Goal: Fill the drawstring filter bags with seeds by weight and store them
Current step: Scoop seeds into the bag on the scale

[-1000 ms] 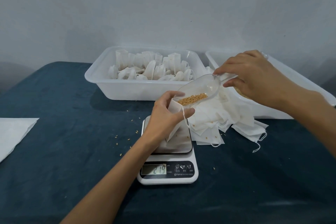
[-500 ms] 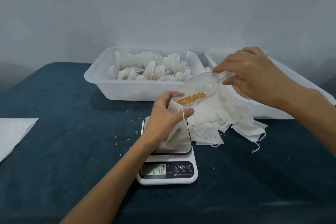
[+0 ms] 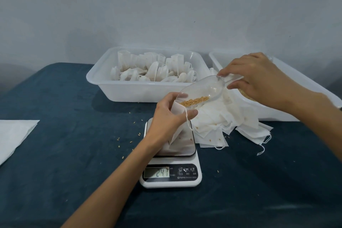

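Standing on the scale, the filter bag was kept open by the left hand, whose fingers curled around its mouth. Just above this grip, the right hand pinched the handle of a clear scoop, tilted with seeds at its lip. Behind the grip stood a tub of filled bags, and empty bags lay to its right.

two white tubs, one scale, one scoop

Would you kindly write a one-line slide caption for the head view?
Left hand holds a filter bag on the scale while right hand tips seeds from a clear scoop.
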